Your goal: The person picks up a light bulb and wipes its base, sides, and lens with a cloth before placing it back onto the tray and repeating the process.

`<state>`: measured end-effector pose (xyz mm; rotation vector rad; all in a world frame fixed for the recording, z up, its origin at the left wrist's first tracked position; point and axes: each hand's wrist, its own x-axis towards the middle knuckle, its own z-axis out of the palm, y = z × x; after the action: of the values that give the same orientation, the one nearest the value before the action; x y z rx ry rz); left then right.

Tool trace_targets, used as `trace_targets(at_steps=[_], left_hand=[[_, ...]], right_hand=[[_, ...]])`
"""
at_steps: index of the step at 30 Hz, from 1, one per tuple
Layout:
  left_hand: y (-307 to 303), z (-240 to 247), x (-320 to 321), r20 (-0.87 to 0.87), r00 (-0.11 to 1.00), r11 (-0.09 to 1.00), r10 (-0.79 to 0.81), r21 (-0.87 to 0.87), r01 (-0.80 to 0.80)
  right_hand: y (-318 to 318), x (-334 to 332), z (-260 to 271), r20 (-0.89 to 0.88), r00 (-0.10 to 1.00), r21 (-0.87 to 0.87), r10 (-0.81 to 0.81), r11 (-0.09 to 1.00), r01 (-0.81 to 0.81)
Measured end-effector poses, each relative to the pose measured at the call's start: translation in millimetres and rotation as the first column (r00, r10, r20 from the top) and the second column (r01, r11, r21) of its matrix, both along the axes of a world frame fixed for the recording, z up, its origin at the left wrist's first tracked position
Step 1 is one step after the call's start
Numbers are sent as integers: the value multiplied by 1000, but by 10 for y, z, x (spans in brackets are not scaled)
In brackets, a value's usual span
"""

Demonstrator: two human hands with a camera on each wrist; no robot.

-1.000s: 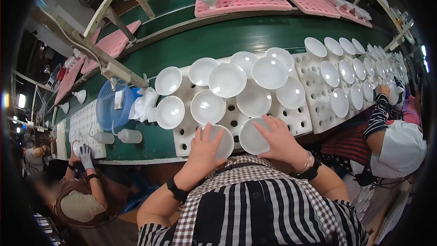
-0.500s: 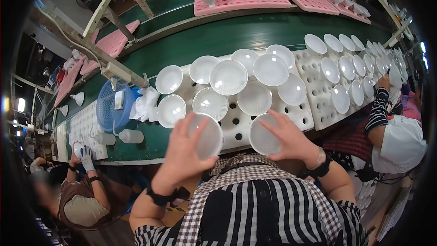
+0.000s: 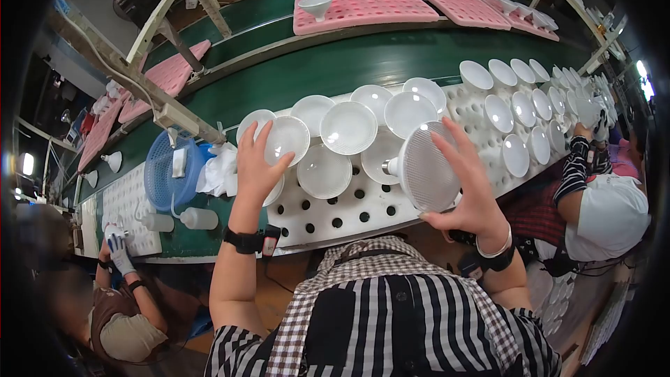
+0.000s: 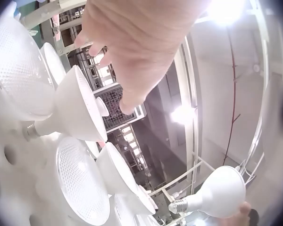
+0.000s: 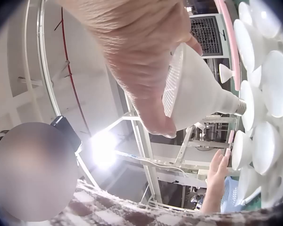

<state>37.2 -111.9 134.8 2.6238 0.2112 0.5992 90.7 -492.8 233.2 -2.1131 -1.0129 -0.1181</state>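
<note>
My right hand grips a white reflector bulb by its rim, thumb on the near side and fingers on the far side. The bulb is tipped sideways, and its screw base points toward the other bulbs. My left hand has its fingers extended beside a bulb with a ribbed lens, and nothing is held in it. This bulb overlaps its neighbours on the white perforated tray. Several more bulbs, among them one bulb in the middle, sit lens up in the tray.
A blue basket, a white cloth and a squeeze bottle are at the left. Pink perforated trays lie beyond the green belt. People work on both sides, next to more bulbs.
My left hand has moved forward and left; the bulb it held is now among the others, released. My right hand has lifted its bulb and tilted it onto its side.
</note>
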Motion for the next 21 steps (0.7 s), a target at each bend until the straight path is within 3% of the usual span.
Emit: trace_targets(at_steps=[5, 12, 15, 17, 19, 21], left_hand=[[153, -125, -336, 12, 993, 992, 121, -47, -120], [321, -340, -986, -18, 961, 932, 276, -240, -273], [366, -439, -1236, -53, 934, 882, 353, -313, -352], [375, -503, -1389, -53, 916, 857, 398, -335, -392], [294, -448, -1494, -105, 893, 774, 438, -462, -434], [201, -358, -1549, -9, 942, 815, 336, -498, -295]], right_hand=[[337, 131, 35, 25, 996, -16, 82, 997, -82], [1137, 338, -32, 42, 981, 2, 190, 982, -191], [1352, 356, -125, -12, 981, 23, 194, 981, -194], [1424, 369, -184, -170, 965, 77, 199, 979, -188], [1405, 359, -174, -223, 949, 87, 223, 974, -209], [1382, 305, -126, -280, 930, 99, 238, 971, -219]])
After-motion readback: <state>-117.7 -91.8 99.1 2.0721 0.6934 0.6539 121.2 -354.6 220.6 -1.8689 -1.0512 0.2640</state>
